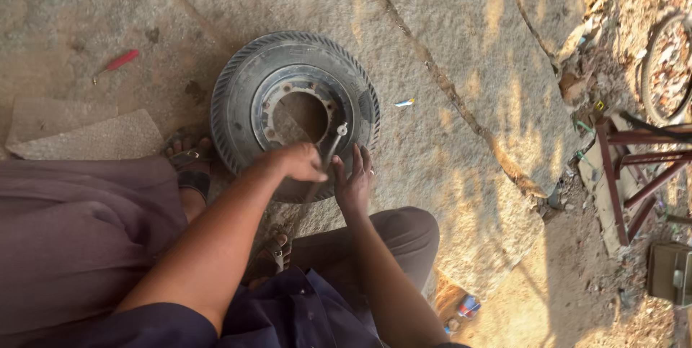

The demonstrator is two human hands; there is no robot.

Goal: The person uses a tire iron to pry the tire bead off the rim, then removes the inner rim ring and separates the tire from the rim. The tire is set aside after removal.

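Two bare hands meet over the near edge of a small black tyre (238, 113) that lies flat on the stone ground (461, 59), still mounted on its metal rim (268, 106), whose ring of bolt holes faces up around an open centre. The left hand (295, 163) is curled shut around the lower end of a slim metal tool (333, 144), apparently a wrench or tyre lever, whose shaft slants up and away so that its small round head sits just over the inner edge of the rim on the near right side. The right hand (353, 178) is open, fingers spread and pointing away from the body, palm pressed on the tyre's sidewall just beside the tool; it grips nothing, and a ring shows on one finger. A sandalled foot (189, 164) rests against the tyre's left edge, and another foot (270, 250) shows lower between the knees. Judging from this, the step in hand looks like working the tool at the joint of rim and tyre, or at a fastener there, while the open hand steadies the tyre. The next move would seem to call for firm downward pressure from the right palm, a tight hold on the shaft, and care that the head does not slip off the rim. A red-handled screwdriver (115, 64) lies well apart at the upper left, beyond a piece of worn matting (86, 139).
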